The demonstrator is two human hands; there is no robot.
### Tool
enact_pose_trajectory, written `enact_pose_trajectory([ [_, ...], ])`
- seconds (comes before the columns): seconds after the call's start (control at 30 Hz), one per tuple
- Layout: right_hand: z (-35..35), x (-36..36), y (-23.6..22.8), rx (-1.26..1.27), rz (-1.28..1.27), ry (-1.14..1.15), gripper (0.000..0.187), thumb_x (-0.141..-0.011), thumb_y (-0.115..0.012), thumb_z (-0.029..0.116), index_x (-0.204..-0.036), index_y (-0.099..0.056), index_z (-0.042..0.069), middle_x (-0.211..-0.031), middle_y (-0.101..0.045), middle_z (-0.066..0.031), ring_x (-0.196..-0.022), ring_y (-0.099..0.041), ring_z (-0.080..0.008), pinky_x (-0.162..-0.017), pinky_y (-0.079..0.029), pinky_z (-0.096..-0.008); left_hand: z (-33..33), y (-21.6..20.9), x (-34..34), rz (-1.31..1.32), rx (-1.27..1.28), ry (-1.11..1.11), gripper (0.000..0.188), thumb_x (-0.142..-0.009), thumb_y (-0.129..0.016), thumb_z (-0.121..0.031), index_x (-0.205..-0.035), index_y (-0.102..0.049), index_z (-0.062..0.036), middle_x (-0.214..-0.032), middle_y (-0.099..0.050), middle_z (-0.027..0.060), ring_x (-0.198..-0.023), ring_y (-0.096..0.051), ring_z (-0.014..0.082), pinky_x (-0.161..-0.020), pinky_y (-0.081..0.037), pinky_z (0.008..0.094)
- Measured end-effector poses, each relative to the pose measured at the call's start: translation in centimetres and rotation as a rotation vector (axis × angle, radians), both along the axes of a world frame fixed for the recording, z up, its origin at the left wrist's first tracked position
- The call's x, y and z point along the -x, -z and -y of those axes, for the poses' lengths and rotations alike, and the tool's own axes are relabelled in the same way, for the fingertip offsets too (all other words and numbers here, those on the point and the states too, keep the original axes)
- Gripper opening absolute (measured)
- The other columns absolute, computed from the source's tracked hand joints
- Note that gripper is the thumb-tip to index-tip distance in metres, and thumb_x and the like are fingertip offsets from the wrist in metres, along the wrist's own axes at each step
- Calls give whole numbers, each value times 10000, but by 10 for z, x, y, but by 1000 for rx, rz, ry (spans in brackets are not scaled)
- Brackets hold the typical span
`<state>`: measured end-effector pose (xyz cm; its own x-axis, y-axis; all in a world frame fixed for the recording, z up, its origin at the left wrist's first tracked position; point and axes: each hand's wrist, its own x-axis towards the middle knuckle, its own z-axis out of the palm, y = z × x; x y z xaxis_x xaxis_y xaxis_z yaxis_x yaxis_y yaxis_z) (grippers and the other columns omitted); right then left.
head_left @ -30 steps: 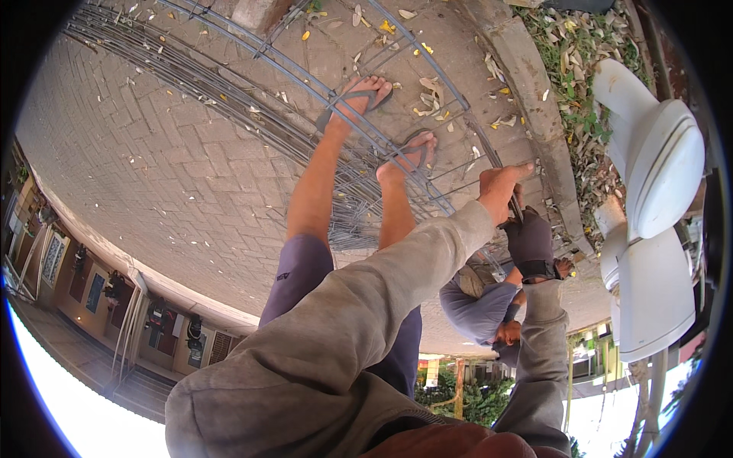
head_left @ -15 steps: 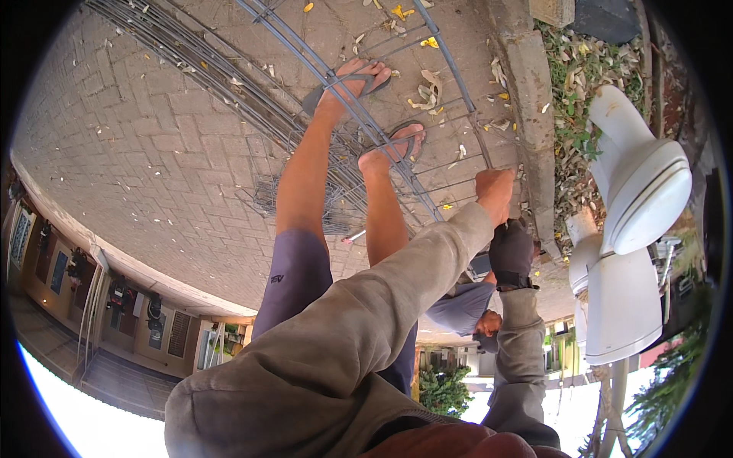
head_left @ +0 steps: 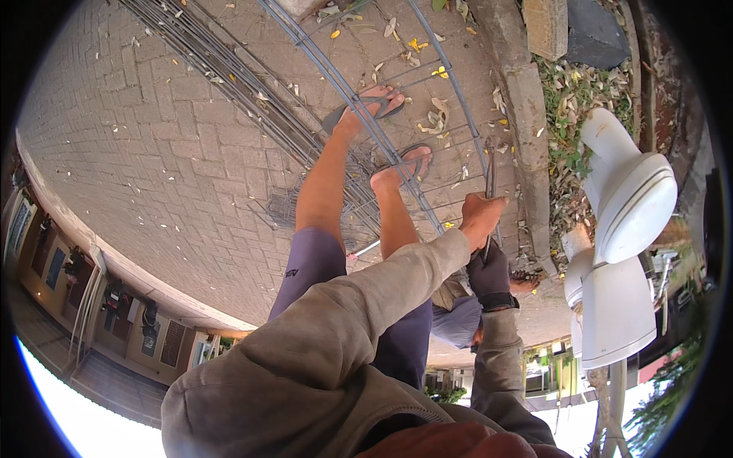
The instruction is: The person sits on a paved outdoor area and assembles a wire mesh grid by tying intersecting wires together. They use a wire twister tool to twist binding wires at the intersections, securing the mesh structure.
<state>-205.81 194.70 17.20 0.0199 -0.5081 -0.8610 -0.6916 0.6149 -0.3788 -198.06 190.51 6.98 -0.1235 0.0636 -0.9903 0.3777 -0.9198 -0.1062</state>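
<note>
- A bundle of long steel rods (head_left: 221,84) lies on the brick paving (head_left: 114,153), running from its upper edge down toward the middle.
- Your bare legs stretch over the paving; one sandalled foot (head_left: 366,111) and the other foot (head_left: 405,164) rest on a cage of tied rebar (head_left: 427,114) beside the bundle.
- Your left hand (head_left: 479,217) is closed in a fist around a thin metal tool (head_left: 489,183), which stands upright against the rebar cage near the paving's right edge, by the kerb (head_left: 527,130).
- Your right hand (head_left: 489,276), in a dark glove, sits just below the left one; its fingers look curled, but you cannot tell what they hold.
- A white ceramic toilet (head_left: 622,229) stands past the kerb, at the right.
</note>
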Motion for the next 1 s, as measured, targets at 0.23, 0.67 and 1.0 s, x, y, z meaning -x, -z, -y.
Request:
enact_pose_trajectory([
  [0.23,-22,-14,-142,-292,96,412,274,-1001,-583,244,-987,-657,-20,-729,-662,-85,-640,-642,-172,-607,-508,-337,-24,-149,-101,-291,330,350,494,-826,-841,-345,-1084,-670,41,-942,-681,94,-856,-624,190,-750,-526,351],
  [0.67,-32,-52,-304,-55,507,-161,231,-962,-614,239,-919,-650,15,-709,-652,-71,-640,-617,-157,-619,-496,-348,-60,-347,-274,180,942,405,560,-943,-696,-184,-1418,-513,50,-1001,-694,71,-844,-658,166,-735,-534,302],
  [1.0,-80,-143,-357,417,260,-174,275,-915,-633,248,-995,-639,-15,-789,-666,-144,-733,-637,-214,-683,-495,-413,-23,-376,-354,-36,1022,534,320,-921,-612,-93,-1191,-705,53,-825,-666,47,-697,-597,134,-605,-451,305],
])
